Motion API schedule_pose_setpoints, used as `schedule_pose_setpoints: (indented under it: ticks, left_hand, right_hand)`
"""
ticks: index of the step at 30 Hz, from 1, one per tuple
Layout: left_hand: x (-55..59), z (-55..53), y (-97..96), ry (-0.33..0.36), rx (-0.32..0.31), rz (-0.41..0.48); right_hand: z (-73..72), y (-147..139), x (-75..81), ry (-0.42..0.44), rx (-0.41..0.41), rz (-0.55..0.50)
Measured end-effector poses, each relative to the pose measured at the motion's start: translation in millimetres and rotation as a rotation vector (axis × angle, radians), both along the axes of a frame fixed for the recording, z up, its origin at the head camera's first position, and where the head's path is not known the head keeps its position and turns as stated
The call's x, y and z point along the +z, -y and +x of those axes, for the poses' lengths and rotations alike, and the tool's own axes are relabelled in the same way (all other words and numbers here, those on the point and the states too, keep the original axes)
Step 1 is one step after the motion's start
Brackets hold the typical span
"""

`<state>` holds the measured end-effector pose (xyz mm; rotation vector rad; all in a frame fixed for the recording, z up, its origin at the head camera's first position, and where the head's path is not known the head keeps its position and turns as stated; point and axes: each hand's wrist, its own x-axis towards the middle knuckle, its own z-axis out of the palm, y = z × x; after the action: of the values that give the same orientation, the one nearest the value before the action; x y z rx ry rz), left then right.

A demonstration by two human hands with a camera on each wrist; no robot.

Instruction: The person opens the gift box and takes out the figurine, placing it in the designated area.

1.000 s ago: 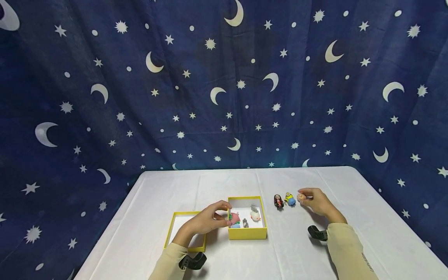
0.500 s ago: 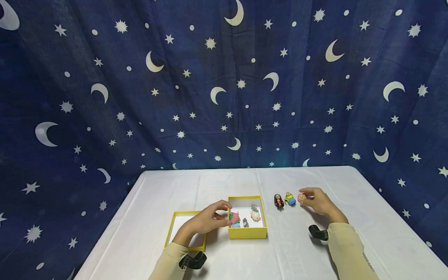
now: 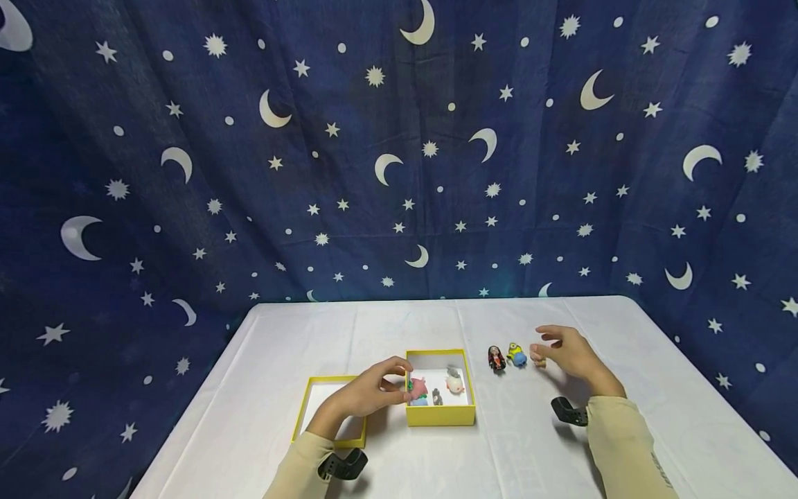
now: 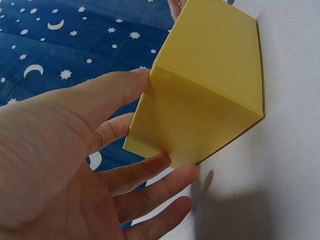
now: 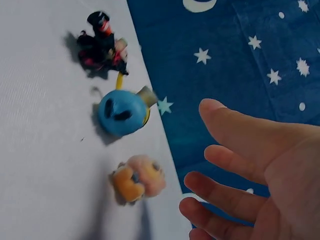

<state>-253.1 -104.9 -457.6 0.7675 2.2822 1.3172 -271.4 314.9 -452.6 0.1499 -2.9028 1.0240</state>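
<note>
My left hand (image 3: 368, 391) holds the left wall of a yellow box (image 3: 441, 416), thumb and fingertips at its rim and outer face. Inside the box lie a pink toy figure (image 3: 418, 389), a white and grey one (image 3: 455, 383) and a small grey one (image 3: 437, 397). To the right, my right hand (image 3: 572, 353) hovers with fingers spread and holds nothing. Just off its fingertips in the right wrist view, a pink and orange toy figure (image 5: 145, 175) stands on the table. Beside that are a Minion figure (image 3: 517, 355) and a dark-haired figure in black (image 3: 496, 359).
A shallow yellow-rimmed box lid (image 3: 352, 443) lies left of the box, partly hidden beneath my left forearm. White cloth covers the table (image 3: 424, 464). A blue curtain (image 3: 399, 173) with moons and stars hangs behind the table's far edge.
My right hand has let go of the pink and orange figure, its fingers spreading and lifting slightly away to the right. The left hand and the box have stayed put.
</note>
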Motion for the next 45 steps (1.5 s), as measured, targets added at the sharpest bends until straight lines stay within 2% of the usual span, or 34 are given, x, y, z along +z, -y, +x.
schedule_pose_setpoints:
  ticks: [10, 22, 34, 45]
  left_hand:
    - [2.2, 0.5, 0.9, -0.007, -0.006, 0.004]
    - [2.2, 0.7, -0.8, -0.005, -0.004, -0.008]
    - [0.3, 0.6, 0.7, -0.003, -0.007, -0.007]
    - [0.1, -0.6, 1.1, -0.002, -0.006, -0.012]
  right_hand:
    - [1.6, 17, 15.4, -0.064, 0.018, 0.017]
    - [4.3, 38, 26.0, -0.068, 0.043, 0.022]
    - [9.3, 64, 28.6, -0.045, 0.080, 0.043]
    - [12.3, 88, 29.6, -0.097, 0.113, 0.053]
